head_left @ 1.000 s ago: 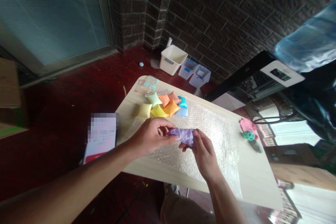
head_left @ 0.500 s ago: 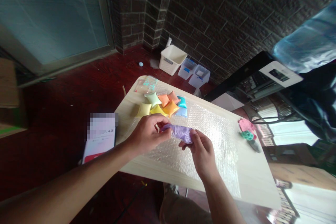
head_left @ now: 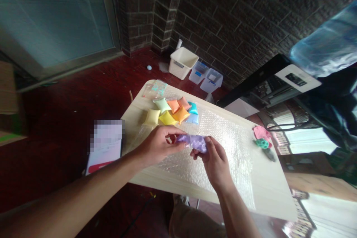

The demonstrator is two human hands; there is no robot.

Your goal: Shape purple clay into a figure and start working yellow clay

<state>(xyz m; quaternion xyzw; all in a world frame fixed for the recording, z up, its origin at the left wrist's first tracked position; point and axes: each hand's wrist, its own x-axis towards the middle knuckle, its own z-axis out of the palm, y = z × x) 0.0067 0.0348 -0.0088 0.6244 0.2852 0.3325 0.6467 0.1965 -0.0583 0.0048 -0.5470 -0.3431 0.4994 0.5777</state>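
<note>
Both hands [head_left: 187,148] grip the purple packet [head_left: 192,142], its ends hidden by fingers.

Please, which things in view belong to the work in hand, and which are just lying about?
Work: purple packet, held by left hand and right hand; probably colourful packets, bubble wrap.

Lying about, it seems: cream basket, clear boxes, small pale object on floor, pink piece.
</note>
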